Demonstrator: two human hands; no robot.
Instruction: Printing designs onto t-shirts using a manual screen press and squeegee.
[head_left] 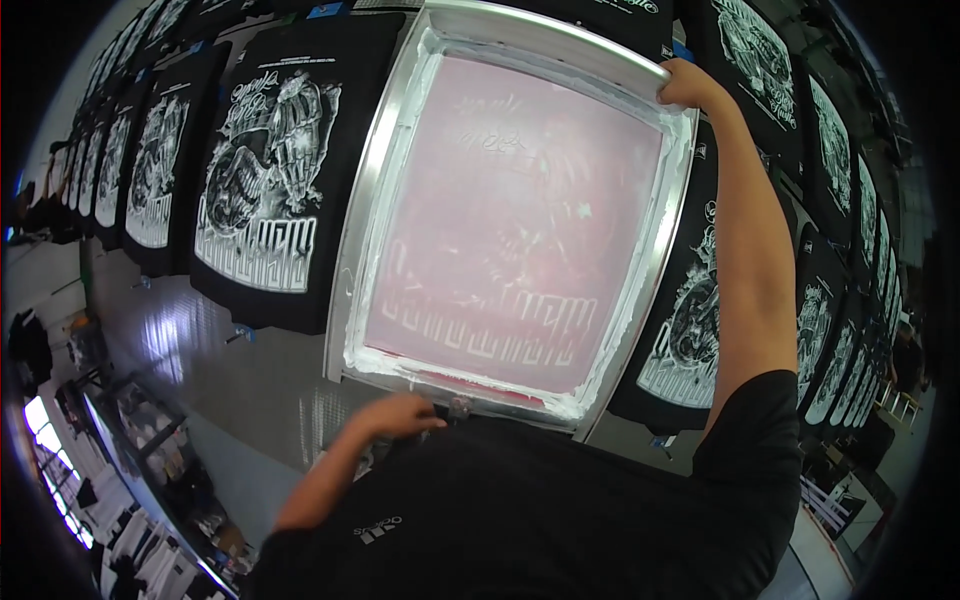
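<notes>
A screen printing frame (357,225) lies before me, its pinkish mesh (520,230) showing a faint design and lettering. White ink residue and tape line the inside edges. A silver metal bar (560,33) runs across its far side. At the far right corner, my right hand (690,84) is closed around the end of that metal edge, the arm stretched out. My left hand (402,414) is at the near edge, fingers extended to the right beside a small clamp-like fitting (460,406); whether it touches the frame is unclear.
Black printed T-shirts lie in rows on both sides, one close at left (270,170) and one at right (685,330), partly under my arm. A grey metal surface (270,370) runs along the near left. Shelving (140,440) stands at the lower left.
</notes>
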